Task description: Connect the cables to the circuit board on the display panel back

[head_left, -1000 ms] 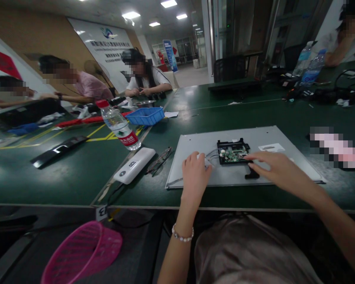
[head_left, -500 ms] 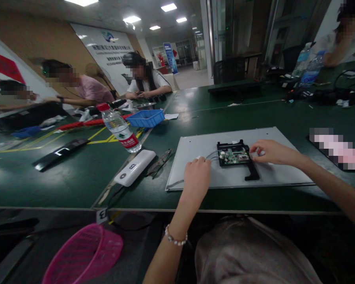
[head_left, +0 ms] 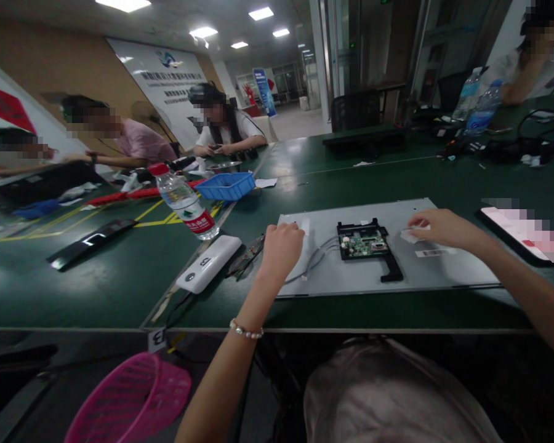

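A pale grey flat panel (head_left: 373, 280) lies on the green table. Near its middle sits a black plastic frame (head_left: 392, 269) with a green circuit board (head_left: 364, 246) in it. Thin grey cables (head_left: 313, 261) run from the board toward the left. Over the panel's left edge is my left hand (head_left: 284, 251), fingers curled closed; whatever they hold is hidden. My right hand (head_left: 443, 229) hovers right of the black frame, pinching a small white slip (head_left: 413, 234). Just below it, a white barcode label (head_left: 431, 253) lies on the panel.
Left of the panel are eyeglasses (head_left: 244, 261), a white power bank (head_left: 209, 264) and a water bottle (head_left: 184, 203). A blue tray (head_left: 226, 186) stands farther back. To the right lies a phone (head_left: 517, 237). A pink basket (head_left: 133, 400) is below the table edge. Several people sit around.
My left hand has moved left, off the cables, to the panel's left edge. My right hand has shifted right, away from the black frame, and the barcode label now shows.
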The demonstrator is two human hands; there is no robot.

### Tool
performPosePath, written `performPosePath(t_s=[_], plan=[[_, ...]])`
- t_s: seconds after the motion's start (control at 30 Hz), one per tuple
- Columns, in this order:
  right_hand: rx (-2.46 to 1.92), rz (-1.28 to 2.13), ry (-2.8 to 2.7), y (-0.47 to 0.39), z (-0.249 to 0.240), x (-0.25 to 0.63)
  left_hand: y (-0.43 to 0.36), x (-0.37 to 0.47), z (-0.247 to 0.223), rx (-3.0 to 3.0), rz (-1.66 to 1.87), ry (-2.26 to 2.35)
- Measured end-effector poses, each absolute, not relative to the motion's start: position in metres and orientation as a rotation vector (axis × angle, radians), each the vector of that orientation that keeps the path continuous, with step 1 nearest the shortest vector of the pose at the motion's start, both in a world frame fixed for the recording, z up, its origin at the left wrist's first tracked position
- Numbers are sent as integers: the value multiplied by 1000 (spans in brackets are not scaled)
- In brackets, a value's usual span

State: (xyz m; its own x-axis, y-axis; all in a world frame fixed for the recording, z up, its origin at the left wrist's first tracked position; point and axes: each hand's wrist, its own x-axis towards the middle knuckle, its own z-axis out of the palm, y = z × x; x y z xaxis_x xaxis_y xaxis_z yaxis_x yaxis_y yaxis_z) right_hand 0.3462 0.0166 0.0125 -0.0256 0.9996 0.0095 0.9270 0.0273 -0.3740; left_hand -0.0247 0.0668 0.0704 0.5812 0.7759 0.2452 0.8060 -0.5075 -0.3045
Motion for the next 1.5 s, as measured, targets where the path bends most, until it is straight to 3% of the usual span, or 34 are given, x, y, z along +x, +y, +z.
performPosePath(t_s=[0.17,0.43,0.67,0.83,1.5], plan=[[-1853,264,-2153,26,8,348,73,-29,57,-2567,0,-1334],[-1803,182,-2239,70,-11,331,132,-5,43,-2848,-208,-1335],[-1913,168,-2256,98,-25,322,184,18,19,-2916,71,-1395],[-1895,106,-2251,106,-31,323,193,16,7,-2861,10,-1389],[-1850,90,-2105,115,-17,305,208,1,25,-2882,-260,-1367]])
